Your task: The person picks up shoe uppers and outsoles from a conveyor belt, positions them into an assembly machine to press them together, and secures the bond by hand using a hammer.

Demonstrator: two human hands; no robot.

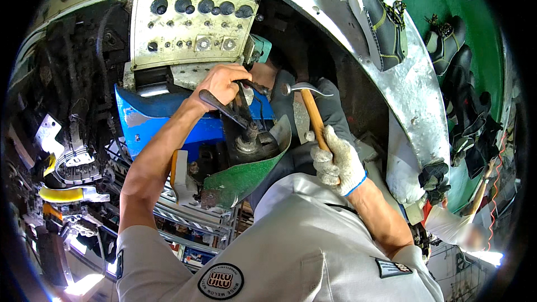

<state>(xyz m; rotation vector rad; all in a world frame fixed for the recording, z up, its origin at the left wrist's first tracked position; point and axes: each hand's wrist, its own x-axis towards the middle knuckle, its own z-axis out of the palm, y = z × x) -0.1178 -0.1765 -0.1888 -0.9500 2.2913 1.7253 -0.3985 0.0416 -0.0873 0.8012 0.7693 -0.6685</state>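
Note:
My right hand (338,161), in a white knit glove, is wrapped round the wooden handle of a hammer (314,114). The hammer's metal head points up and away, above my dark-trousered legs. My bare left hand (221,86) is closed at the machine, just below its control panel (193,28). A dark piece sticks out past its fingers; what it is I cannot make out. Beneath that hand a metal lever (221,109) slants down to a greasy bolt and hub (250,140). A green curved guard (240,182) lies nearer to me.
A blue machine housing (146,128) stands at left. On the right curves a metal ledge (414,92) bearing a dark shoe (380,28). More dark shoes (447,45) lie on a green surface beyond. Another person (453,223) is at the far right.

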